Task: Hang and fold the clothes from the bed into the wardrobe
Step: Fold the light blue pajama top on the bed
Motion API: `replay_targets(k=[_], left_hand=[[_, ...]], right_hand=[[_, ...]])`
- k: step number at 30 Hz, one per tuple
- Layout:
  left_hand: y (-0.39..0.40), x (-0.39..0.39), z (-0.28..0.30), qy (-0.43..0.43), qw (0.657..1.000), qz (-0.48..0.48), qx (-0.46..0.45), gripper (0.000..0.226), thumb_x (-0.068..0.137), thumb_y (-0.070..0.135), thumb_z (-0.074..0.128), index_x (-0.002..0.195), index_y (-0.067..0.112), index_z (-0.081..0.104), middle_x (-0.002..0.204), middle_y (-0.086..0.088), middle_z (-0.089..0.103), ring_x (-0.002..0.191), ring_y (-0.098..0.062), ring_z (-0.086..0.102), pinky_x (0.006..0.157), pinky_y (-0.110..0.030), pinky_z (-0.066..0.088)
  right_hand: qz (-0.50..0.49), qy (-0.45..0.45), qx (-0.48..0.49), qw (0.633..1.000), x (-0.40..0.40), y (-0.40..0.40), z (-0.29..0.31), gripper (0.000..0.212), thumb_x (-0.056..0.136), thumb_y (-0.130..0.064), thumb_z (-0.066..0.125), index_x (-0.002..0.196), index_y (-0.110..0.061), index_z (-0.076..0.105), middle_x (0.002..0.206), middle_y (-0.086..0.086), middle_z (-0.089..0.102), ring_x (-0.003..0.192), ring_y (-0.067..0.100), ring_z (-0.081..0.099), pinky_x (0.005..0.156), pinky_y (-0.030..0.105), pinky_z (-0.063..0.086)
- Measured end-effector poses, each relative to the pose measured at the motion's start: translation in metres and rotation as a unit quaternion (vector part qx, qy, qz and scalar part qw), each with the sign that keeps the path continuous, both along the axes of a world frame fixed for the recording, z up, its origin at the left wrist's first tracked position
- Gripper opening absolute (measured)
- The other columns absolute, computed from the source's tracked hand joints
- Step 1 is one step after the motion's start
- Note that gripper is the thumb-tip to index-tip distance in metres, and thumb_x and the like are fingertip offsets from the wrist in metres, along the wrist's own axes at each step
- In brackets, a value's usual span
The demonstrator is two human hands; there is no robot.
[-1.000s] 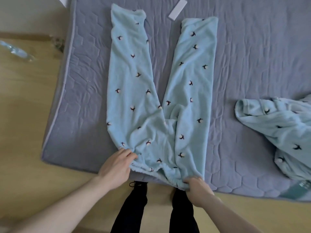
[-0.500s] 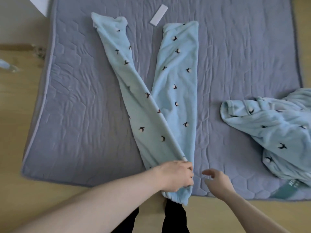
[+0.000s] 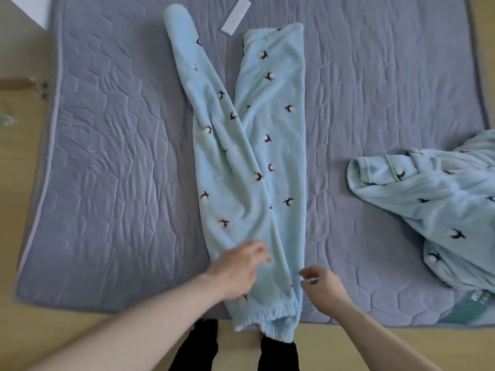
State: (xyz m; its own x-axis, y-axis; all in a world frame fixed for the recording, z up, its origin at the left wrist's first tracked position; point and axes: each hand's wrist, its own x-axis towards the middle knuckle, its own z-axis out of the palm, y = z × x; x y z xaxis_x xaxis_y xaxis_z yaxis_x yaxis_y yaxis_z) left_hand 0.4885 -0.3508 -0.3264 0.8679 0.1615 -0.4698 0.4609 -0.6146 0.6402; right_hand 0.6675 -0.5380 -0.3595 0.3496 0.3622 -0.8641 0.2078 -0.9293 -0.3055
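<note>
The light-blue fleece pyjama trousers are laid lengthwise on the grey quilted bed (one leg folded over the other). The left hand is rested on them near the waistband, fingers loosely spread. Nothing is held by the right hand, its fingers half-curled just beside the cloth's edge.

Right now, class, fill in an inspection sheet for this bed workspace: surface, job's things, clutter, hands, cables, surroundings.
Surface: grey-blue quilted mattress, hexagon stitching, wrinkled at the left.
Job's things: light blue fleece pyjama trousers with a dark bird print, folded lengthwise, one leg crossing the other, waistband hanging over the near edge; matching light blue fleece pyjama top, crumpled at the right.
Clutter: white rectangular strip near the far edge; teal label at the near right corner.
Hands: left hand rests on the trousers, fingers relaxed; right hand beside them, fingers loosely curled, holding nothing.
Cables: nothing seen.
Surroundings: light wooden floor; dark trouser legs below.
</note>
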Motion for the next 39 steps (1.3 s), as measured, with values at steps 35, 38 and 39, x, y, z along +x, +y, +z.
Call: replay_targets(k=[35,38,39], left_hand=[[0.123,0.155,-0.081,-0.049,0.950,0.299,0.070,0.017,0.093,0.031,0.067,0.101,0.017,0.072,0.121,-0.001,0.061,0.114,-0.024,0.059,0.100,-0.032,0.044],[0.183,0.119,-0.086,-0.001,0.906,0.400,0.134,0.033,0.091,0.026,0.068,0.122,0.012,0.064,0.132,-0.008,0.053,0.122,-0.028,0.054,0.104,-0.035,0.040],[0.205,0.107,-0.089,0.024,0.892,0.425,0.154,0.041,0.091,0.028,0.068,0.127,0.011,0.060,0.136,-0.010,0.050,0.125,-0.031,0.052,0.106,-0.036,0.038]], right_hand=[[0.174,0.084,-0.127,0.973,0.028,0.031,-0.032,0.045,0.071,-0.059,0.075,0.101,-0.025,0.071,0.087,-0.010,0.071,0.086,0.012,0.074,0.071,0.027,0.058],[0.157,-0.004,-0.088,0.984,0.051,0.069,-0.034,0.044,0.072,-0.074,0.064,0.091,-0.034,0.064,0.089,-0.015,0.068,0.081,0.005,0.065,0.070,0.027,0.053],[0.138,-0.032,-0.063,0.988,0.061,0.087,-0.035,0.039,0.077,-0.071,0.063,0.092,-0.035,0.062,0.088,-0.016,0.066,0.078,0.003,0.064,0.067,0.026,0.052]])
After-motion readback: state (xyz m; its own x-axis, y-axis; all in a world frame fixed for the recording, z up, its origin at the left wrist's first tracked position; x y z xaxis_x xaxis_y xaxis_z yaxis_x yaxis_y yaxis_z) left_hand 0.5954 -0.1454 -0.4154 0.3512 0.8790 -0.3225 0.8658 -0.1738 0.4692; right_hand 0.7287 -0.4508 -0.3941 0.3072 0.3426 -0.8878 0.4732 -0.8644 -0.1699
